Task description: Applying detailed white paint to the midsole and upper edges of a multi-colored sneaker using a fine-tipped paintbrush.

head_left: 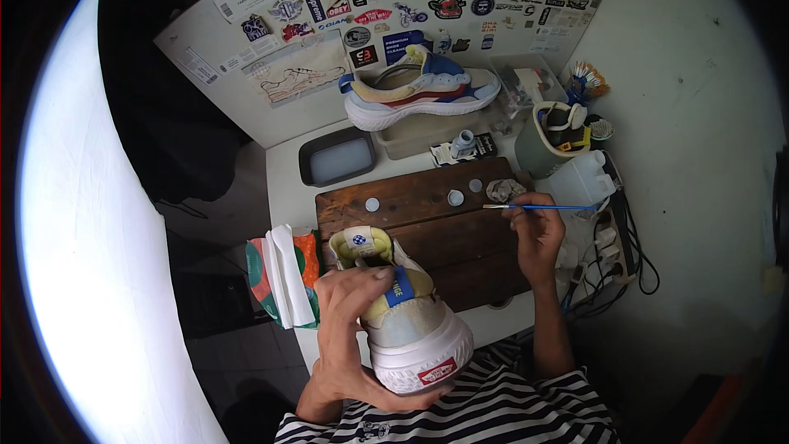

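A sneaker (411, 318) with a white sole, a yellow collar and a blue heel tab is gripped in my left hand (349, 312), its heel turned toward me. My thumb presses near the blue tab while the other fingers wrap under the sole. Between the fingertips of my right hand (538, 234) is a thin blue-handled paintbrush (549, 207), held level with its bristles pointing left. The brush tip hovers over the wooden board (436, 234), near small round paint caps (455, 197) and a crumpled greyish lump (503, 191).
The matching sneaker (419, 90) rests on a clear plastic box (411, 140) at the back. Left of it sits a dark tray of liquid (337, 159). A tissue pack (283, 275) lies left. To the right stand a green bin (546, 148), a white jug (582, 179) and cabled sockets (608, 251).
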`<action>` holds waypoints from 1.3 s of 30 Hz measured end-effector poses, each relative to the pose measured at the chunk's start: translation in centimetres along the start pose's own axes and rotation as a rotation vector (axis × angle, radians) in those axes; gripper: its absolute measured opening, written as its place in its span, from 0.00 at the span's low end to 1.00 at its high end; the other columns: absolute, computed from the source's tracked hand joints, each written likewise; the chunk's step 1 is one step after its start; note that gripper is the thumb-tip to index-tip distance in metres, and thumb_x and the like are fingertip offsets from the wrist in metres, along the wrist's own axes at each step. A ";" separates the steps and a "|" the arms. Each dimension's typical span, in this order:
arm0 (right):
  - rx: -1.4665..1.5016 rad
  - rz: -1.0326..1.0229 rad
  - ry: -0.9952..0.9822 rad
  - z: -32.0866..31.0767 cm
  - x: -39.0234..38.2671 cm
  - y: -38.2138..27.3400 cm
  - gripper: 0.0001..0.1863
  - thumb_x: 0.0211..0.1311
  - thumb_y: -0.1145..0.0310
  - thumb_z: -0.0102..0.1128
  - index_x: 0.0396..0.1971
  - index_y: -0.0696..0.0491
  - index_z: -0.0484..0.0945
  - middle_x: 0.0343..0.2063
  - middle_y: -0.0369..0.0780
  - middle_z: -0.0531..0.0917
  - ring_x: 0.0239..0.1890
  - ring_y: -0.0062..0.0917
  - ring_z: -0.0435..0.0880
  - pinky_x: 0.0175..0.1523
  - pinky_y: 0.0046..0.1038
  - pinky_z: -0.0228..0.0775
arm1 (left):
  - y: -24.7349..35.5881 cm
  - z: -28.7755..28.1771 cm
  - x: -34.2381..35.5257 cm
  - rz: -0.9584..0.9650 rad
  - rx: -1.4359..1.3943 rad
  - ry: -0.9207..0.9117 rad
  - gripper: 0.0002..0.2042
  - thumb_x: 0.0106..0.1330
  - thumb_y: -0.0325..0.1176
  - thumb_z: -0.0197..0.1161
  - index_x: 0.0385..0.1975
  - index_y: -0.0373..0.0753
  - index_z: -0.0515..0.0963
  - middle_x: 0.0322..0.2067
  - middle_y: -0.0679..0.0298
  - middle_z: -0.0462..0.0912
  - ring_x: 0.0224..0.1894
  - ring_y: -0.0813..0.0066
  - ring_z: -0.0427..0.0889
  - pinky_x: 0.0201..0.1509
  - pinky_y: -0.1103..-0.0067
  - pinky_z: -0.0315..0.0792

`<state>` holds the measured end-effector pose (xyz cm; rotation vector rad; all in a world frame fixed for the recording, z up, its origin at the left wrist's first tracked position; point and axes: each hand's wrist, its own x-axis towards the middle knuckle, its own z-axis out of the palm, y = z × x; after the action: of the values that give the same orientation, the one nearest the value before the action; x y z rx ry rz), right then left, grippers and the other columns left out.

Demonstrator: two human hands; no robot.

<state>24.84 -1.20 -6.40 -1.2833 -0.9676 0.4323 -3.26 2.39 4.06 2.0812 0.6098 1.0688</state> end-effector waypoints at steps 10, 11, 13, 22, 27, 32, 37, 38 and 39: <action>-0.363 -0.154 -0.031 2.7 -1.5 6.6 0.07 0.62 0.78 0.63 0.40 0.58 0.79 0.34 0.42 0.86 0.36 0.26 0.86 0.44 0.27 0.76 | -1.1 -0.5 -0.4 0.136 0.127 0.157 0.55 0.29 0.56 0.85 0.60 0.34 0.66 0.48 0.50 0.78 0.53 0.56 0.73 0.60 0.60 0.61; -0.354 -0.135 -0.024 2.9 -1.5 6.9 0.07 0.62 0.78 0.64 0.40 0.59 0.80 0.34 0.41 0.86 0.35 0.25 0.85 0.44 0.26 0.76 | -1.2 -0.2 -0.2 0.142 0.129 0.162 0.55 0.29 0.56 0.85 0.60 0.34 0.67 0.48 0.50 0.78 0.53 0.56 0.73 0.60 0.60 0.61; -0.387 -0.131 -0.033 3.2 -1.5 7.3 0.07 0.62 0.77 0.64 0.40 0.58 0.80 0.33 0.42 0.86 0.35 0.28 0.86 0.42 0.28 0.76 | -1.5 0.5 0.6 0.156 0.130 0.170 0.54 0.29 0.56 0.85 0.59 0.35 0.67 0.49 0.51 0.78 0.52 0.56 0.74 0.60 0.60 0.60; -0.479 -0.166 -0.053 3.8 -1.4 7.7 0.07 0.61 0.77 0.65 0.38 0.58 0.79 0.32 0.45 0.85 0.35 0.34 0.87 0.39 0.32 0.77 | -2.7 0.7 -0.5 0.202 0.126 0.184 0.52 0.29 0.55 0.84 0.59 0.36 0.68 0.49 0.51 0.79 0.52 0.57 0.75 0.59 0.60 0.59; -0.503 -0.186 -0.064 3.8 -1.2 7.8 0.06 0.61 0.78 0.65 0.37 0.58 0.78 0.32 0.45 0.84 0.35 0.37 0.86 0.39 0.33 0.77 | -3.2 0.9 -1.0 0.241 0.124 0.188 0.51 0.30 0.54 0.84 0.58 0.36 0.69 0.49 0.52 0.80 0.52 0.58 0.76 0.59 0.60 0.59; -0.489 -0.106 -0.073 3.8 -1.0 6.9 0.05 0.62 0.77 0.64 0.37 0.58 0.79 0.32 0.45 0.84 0.35 0.33 0.86 0.39 0.31 0.77 | -3.5 1.5 -0.9 0.290 0.124 0.188 0.50 0.30 0.54 0.84 0.58 0.37 0.70 0.50 0.52 0.81 0.52 0.59 0.77 0.59 0.60 0.58; -0.410 -0.091 0.031 2.5 -1.1 6.0 0.05 0.64 0.77 0.63 0.38 0.59 0.79 0.34 0.44 0.85 0.35 0.28 0.86 0.40 0.27 0.76 | -4.6 2.0 1.8 0.337 0.130 0.206 0.50 0.30 0.53 0.84 0.57 0.37 0.71 0.50 0.53 0.81 0.52 0.59 0.78 0.59 0.61 0.58; -0.362 -0.134 0.104 2.4 -1.1 5.5 0.06 0.64 0.76 0.63 0.39 0.59 0.78 0.34 0.44 0.86 0.35 0.26 0.86 0.41 0.26 0.76 | -5.1 2.4 2.4 0.349 0.102 0.213 0.50 0.30 0.53 0.84 0.58 0.37 0.71 0.50 0.53 0.81 0.52 0.59 0.78 0.59 0.61 0.58; -0.360 -0.141 0.100 2.1 -1.5 4.6 0.06 0.64 0.76 0.63 0.39 0.59 0.78 0.34 0.44 0.86 0.35 0.26 0.86 0.41 0.26 0.76 | -5.5 2.7 2.9 0.361 0.073 0.220 0.50 0.29 0.52 0.84 0.58 0.37 0.71 0.50 0.54 0.81 0.53 0.60 0.77 0.59 0.62 0.58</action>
<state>23.45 0.20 -11.30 -1.5319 -1.0742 0.0833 0.06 6.81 0.18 2.2066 0.3884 1.5144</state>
